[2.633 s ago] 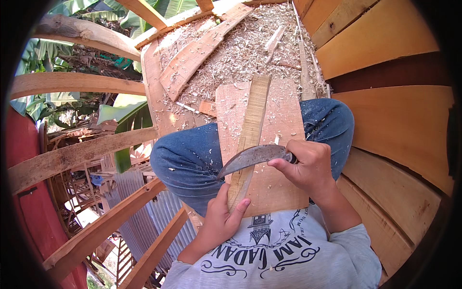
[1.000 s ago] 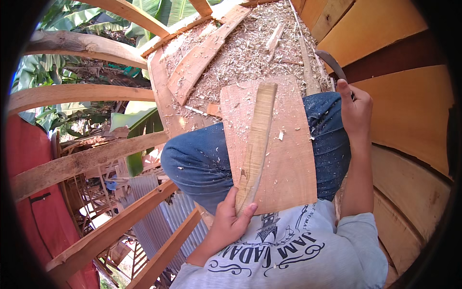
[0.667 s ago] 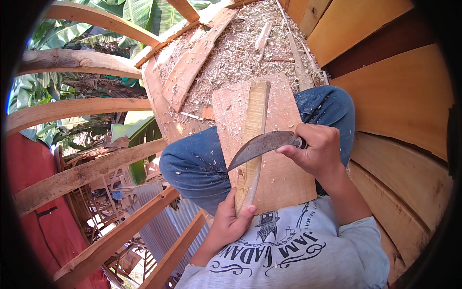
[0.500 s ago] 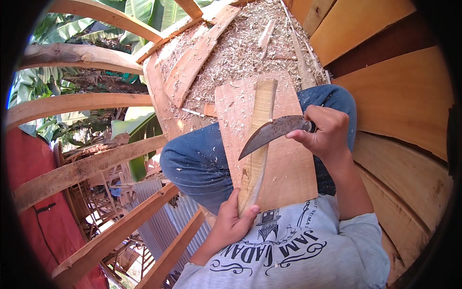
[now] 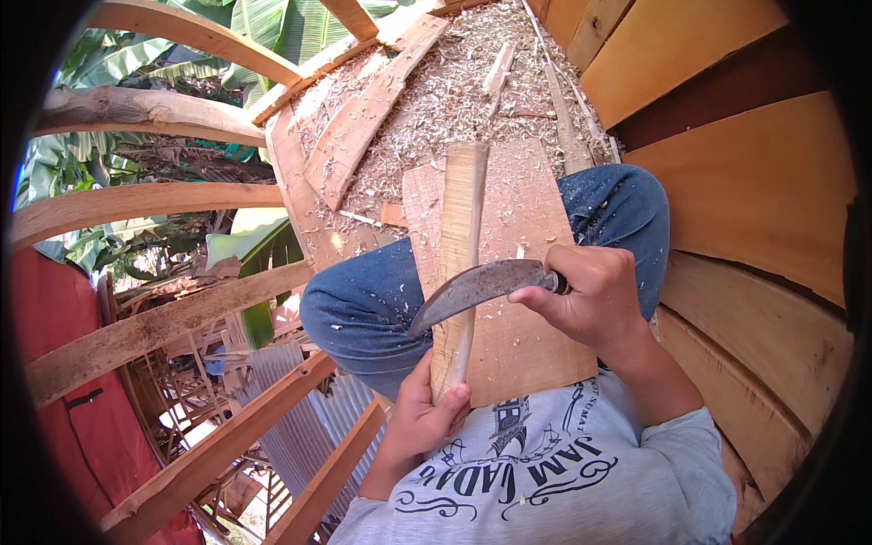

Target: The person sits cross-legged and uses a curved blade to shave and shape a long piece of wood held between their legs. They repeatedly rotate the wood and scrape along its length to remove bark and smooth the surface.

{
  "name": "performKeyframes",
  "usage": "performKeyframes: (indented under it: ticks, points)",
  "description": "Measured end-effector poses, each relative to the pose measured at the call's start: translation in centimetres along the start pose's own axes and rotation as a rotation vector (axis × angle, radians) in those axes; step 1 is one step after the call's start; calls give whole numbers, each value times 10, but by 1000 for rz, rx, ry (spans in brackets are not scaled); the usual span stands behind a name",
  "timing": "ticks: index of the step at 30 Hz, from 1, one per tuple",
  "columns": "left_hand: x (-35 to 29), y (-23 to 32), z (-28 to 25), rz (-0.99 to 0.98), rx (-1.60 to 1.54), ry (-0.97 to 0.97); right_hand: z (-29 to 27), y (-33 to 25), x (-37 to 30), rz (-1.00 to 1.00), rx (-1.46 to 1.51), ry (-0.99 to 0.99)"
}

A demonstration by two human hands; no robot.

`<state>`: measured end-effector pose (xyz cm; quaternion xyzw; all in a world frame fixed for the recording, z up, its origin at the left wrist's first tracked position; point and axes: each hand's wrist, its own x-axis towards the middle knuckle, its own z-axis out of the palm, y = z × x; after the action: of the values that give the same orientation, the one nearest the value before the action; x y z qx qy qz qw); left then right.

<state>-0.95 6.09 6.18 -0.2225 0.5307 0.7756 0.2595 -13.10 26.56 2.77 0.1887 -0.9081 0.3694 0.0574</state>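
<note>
A long, narrow piece of pale wood (image 5: 460,209) stands nearly lengthwise before me, over a flat wooden board (image 5: 518,354) on my lap. My left hand (image 5: 430,411) is closed around the near end of this wood, thumb on its right side. In my right hand (image 5: 590,295) is the dark handle of a curved knife (image 5: 477,289). Its broad, stained blade lies across the narrow wood, somewhat above my left hand, with the tip pointing left and toward me. The knife's handle is mostly hidden by my fingers.
Curled shavings (image 5: 445,91) cover the floor ahead, with a loose plank (image 5: 372,113) among them. Wooden rails (image 5: 173,318) run along the left, with banana leaves and corrugated sheet metal (image 5: 282,386) beyond. A plank wall (image 5: 754,173) rises at right.
The knife has moved toward me and left along the narrow wood. That wood's far end has swung left, and it now stands more upright in view.
</note>
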Motion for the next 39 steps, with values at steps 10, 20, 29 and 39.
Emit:
performKeyframes:
  ticks: [10, 20, 29, 39]
  points:
    - [-3, -4, 1, -107, -62, -109, -2, 57, 52, -88, -204, 267]
    - [3, -9, -8, -43, -194, -153, 7, 15, 34, -49, -56, 38]
    - [-4, -8, -4, -50, -104, -133, 4, 14, 26, -117, 72, -28]
    - [3, -10, -2, -65, -108, -100, 20, 25, 12, -249, 173, -77]
